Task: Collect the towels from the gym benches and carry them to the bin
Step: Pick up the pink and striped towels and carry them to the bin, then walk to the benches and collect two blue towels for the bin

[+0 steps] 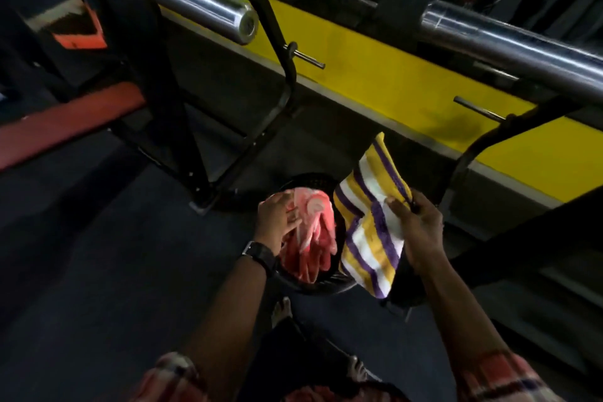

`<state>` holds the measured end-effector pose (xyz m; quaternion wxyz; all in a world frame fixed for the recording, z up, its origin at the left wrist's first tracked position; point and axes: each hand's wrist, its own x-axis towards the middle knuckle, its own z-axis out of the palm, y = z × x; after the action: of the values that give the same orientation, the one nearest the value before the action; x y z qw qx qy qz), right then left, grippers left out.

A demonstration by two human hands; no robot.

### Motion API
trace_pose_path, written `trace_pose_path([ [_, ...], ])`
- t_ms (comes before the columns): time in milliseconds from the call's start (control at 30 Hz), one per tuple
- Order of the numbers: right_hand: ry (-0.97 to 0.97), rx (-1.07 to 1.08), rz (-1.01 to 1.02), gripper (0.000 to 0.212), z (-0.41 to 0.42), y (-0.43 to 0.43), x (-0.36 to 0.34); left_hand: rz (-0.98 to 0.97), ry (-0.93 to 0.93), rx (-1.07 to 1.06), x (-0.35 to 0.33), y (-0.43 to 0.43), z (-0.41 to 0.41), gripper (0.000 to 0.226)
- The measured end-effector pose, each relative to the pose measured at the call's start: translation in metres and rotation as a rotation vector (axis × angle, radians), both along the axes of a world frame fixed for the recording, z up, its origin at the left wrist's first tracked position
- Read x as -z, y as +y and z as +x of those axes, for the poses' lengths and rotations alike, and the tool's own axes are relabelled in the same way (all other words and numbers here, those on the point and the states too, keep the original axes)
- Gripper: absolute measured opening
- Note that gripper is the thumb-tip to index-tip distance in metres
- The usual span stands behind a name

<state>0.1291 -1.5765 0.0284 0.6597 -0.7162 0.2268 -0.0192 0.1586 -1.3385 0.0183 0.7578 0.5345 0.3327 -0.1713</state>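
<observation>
Head view: both hands over a round black bin, each with a towel.

The left hand (277, 219), a dark watch (260, 254) on its wrist, lies with fingers spread on a red-and-white towel (313, 235) that sits bunched inside the black bin (339, 225); whether the fingers actually clamp the cloth I cannot tell. The right hand (417, 222) pinches the upper edge of a yellow, white and purple striped towel (372, 222), which hangs over the bin's right rim, its lower end outside the bin. The bin stands on dark floor near the foot of a black bench frame (208, 153), below two chrome barbell ends (228, 16) and a yellow wall band (375, 75).
</observation>
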Motion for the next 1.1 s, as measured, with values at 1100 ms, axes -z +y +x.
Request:
trace_pose_path([
  [1100, 0.378, -0.753, 0.173, 0.019, 0.075, 0.328, 0.011, 0.265, -0.132, -0.621, -0.052, 0.196, -0.115, 0.015],
])
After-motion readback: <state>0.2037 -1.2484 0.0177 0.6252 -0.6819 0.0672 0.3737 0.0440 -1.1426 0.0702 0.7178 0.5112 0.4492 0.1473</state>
